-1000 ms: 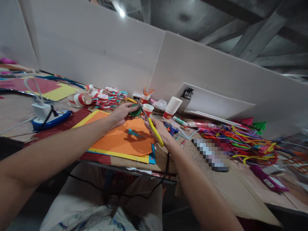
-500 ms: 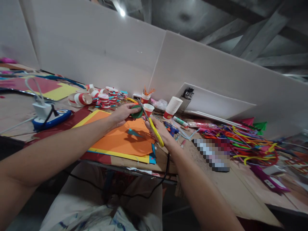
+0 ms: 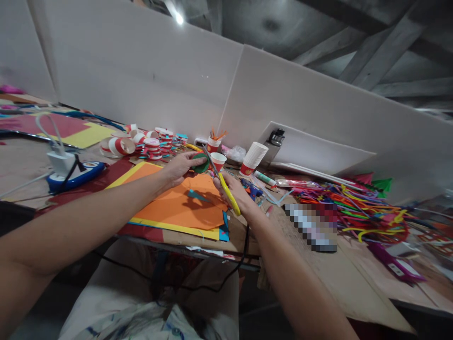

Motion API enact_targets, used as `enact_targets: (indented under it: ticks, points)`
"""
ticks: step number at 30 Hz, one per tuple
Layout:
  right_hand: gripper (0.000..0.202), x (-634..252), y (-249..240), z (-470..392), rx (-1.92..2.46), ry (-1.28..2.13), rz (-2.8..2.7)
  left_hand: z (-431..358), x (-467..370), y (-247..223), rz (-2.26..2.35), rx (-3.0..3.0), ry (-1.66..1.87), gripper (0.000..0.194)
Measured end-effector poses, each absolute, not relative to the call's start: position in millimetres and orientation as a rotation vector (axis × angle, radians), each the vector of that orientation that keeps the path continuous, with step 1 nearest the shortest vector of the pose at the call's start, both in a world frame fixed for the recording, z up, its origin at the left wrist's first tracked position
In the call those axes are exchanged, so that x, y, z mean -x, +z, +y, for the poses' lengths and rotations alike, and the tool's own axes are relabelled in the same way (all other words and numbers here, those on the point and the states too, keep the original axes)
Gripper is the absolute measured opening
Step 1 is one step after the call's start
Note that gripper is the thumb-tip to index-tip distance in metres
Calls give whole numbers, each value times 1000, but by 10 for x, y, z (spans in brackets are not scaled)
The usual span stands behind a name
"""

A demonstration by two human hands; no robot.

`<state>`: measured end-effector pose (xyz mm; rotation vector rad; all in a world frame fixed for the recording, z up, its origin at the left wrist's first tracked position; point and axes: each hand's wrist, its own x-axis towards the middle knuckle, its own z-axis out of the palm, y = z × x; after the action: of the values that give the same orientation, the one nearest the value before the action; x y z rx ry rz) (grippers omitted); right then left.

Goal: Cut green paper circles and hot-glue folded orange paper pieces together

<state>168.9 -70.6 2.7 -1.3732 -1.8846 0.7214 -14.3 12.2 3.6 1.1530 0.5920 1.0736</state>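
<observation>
L hand [image 3: 180, 168] pinches green disc [image 3: 200, 163] at left, prob. to free right edge; R hand [image 3: 242, 194] grips yellow-handled scissors [image 3: 226, 189], blades [image 3: 209, 157] alongside

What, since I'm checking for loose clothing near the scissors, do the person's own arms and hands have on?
The left hand and right hand show no gloves; both wrists show no watch or bracelet. The left forearm and right forearm show no sleeves. Rings can't be ruled out.

Craft workshop, yellow-handled scissors [image 3: 222, 181], orange paper [image 3: 166, 205], probably pipe cleaners [image 3: 364, 205]
</observation>
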Motion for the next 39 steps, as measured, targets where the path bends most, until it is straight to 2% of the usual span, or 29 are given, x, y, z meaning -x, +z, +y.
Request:
enact_targets:
  ticks: [21, 30, 39]
  points:
    - [34, -1698, 58, -728, 1326, 597, -1959, 121, 173, 91, 628, -1154, 1002, 34]
    - [33, -1693, 31, -720, 1367, 624, -1941, 135, 154, 46, 658, -1158, 1082, 38]
    - [29, -1691, 46, -724, 1310, 513, -1998, 150, 172, 24, 584, -1284, 974, 43]
